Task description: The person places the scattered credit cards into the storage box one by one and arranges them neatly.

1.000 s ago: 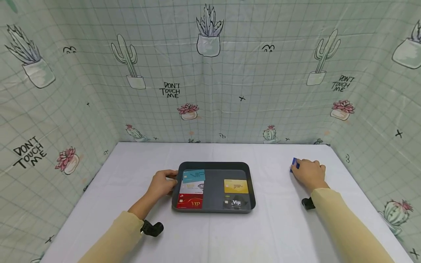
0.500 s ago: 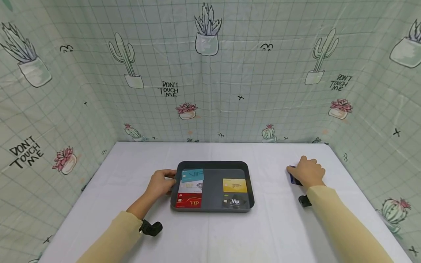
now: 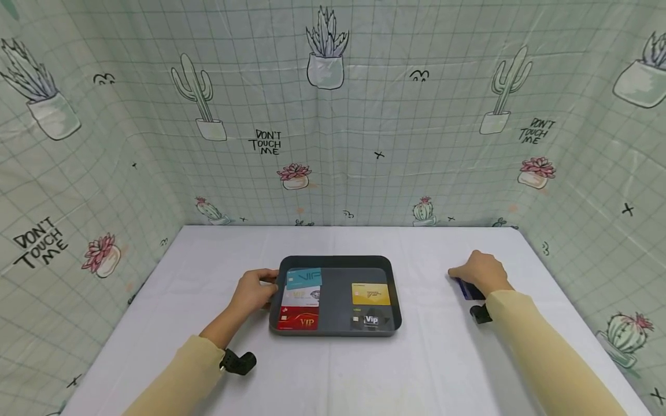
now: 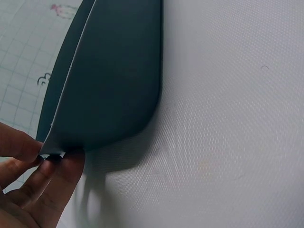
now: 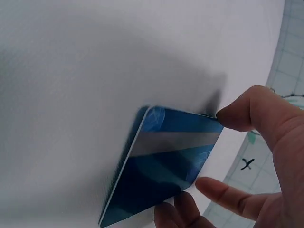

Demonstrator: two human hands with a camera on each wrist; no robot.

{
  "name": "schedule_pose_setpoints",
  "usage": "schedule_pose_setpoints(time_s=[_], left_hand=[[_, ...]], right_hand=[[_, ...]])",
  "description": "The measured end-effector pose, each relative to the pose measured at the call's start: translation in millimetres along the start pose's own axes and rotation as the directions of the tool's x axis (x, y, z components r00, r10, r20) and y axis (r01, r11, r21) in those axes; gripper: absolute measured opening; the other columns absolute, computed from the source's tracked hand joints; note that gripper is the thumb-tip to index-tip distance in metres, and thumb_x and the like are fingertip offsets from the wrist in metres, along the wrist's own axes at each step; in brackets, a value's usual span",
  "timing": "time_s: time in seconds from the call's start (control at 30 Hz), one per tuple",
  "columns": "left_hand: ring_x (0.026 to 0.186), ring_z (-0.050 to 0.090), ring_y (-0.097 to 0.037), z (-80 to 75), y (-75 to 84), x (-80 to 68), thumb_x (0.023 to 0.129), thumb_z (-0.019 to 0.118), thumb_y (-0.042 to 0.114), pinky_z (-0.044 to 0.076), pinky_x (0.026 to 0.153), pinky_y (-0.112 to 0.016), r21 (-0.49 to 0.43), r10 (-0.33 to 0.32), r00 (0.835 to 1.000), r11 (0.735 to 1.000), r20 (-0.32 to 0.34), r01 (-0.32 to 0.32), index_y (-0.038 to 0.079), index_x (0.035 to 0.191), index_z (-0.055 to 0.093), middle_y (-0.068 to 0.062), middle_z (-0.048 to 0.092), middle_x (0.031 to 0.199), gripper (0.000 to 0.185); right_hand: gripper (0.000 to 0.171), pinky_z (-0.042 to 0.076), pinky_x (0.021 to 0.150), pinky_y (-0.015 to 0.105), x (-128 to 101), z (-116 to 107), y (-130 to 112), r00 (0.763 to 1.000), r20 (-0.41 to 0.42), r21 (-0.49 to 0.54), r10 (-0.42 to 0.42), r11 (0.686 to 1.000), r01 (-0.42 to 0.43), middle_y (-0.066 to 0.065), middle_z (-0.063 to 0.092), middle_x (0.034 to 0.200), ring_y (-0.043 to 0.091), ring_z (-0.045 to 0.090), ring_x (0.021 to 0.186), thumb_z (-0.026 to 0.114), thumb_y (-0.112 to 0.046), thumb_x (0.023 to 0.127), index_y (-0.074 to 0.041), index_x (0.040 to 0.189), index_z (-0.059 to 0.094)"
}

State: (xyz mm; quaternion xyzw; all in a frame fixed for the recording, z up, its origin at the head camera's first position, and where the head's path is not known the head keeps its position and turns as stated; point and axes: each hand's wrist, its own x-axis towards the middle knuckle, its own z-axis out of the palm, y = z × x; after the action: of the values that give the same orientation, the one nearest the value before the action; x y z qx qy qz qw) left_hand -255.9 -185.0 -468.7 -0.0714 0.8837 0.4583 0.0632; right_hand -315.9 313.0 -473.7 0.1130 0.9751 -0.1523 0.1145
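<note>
While our right hand (image 3: 481,273) pinches the blue card (image 5: 164,183) by its edges, thumb on one side and fingertips on the other, the card hangs clear of the white table (image 3: 442,358), to the right of the dark tray (image 3: 395,300) and well apart from it. Our left hand (image 3: 253,290) grips the tray's near-left rim, with the thumb over the lip and the fingers under the wall, as the left wrist view shows (image 4: 28,175). To handle the card well, we judge that we should keep the pinch light and on the edges, hold the card close to level, and bring it over the rim rather than against it, since the tray wall stands up from the cloth and a tilted corner could catch there. Inside the tray, the left column already holds a teal card (image 3: 304,278), a white card (image 3: 300,296) and a red card (image 3: 299,319), each overlapping the next; the right side holds a gold card (image 3: 370,294) and a black card (image 3: 370,320). Bare tray floor shows at the far right of the tray, above the gold card, and in the strip between the two columns. Between our right hand and the tray the table offers open room, and nothing stands in that stretch. Printed curtains (image 3: 333,115) close the far side and both flanks, so we have the most freedom low and toward the middle.
</note>
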Motion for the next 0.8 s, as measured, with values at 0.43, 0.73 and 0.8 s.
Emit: schedule_pose_setpoints(time_s=[0.43, 0.73, 0.8], left_hand=[[0.09, 0.066, -0.026, 0.6, 0.9, -1.6, 0.095, 0.06, 0.0, 0.065, 0.065, -0.035, 0.006, -0.002, 1.0, 1.0, -0.006, 0.002, -0.007, 0.134, 0.063, -0.026, 0.066, 0.123, 0.04], [0.09, 0.065, -0.027, 1.4, 0.8, -2.0, 0.095, 0.06, 0.0, 0.064, 0.065, -0.034, 0.018, 0.006, 1.0, 1.0, -0.006, -0.006, -0.007, 0.135, 0.063, -0.026, 0.066, 0.123, 0.04], [0.09, 0.064, -0.027, 1.6, 0.3, -1.7, 0.095, 0.06, 0.0, 0.064, 0.064, -0.034, 0.019, 0.008, 1.0, 1.0, -0.007, -0.008, -0.007, 0.135, 0.063, -0.026, 0.066, 0.123, 0.041]], right_hand=[[0.014, 0.056, 0.062, 0.046, 0, -8, -17, 0.966, -0.174, 0.025, -0.193, 0.979, 0.2, 0.02, 0.069, 0.079, 0.033, 0.063, 0.07, 0.062, -0.006, 0.082, 0.006, 0.079, 0.069], [0.019, 0.053, 0.067, 0.041, -6, -24, -17, 0.992, -0.064, 0.133, -0.106, 0.985, 0.114, 0.014, 0.07, 0.09, 0.029, 0.061, 0.08, 0.071, -0.022, 0.085, -0.003, 0.088, 0.072], [0.022, 0.049, 0.064, 0.036, -6, -28, -16, 0.993, -0.051, 0.142, -0.108, 0.983, 0.114, 0.012, 0.068, 0.088, 0.026, 0.059, 0.079, 0.071, -0.026, 0.086, -0.005, 0.087, 0.07]])
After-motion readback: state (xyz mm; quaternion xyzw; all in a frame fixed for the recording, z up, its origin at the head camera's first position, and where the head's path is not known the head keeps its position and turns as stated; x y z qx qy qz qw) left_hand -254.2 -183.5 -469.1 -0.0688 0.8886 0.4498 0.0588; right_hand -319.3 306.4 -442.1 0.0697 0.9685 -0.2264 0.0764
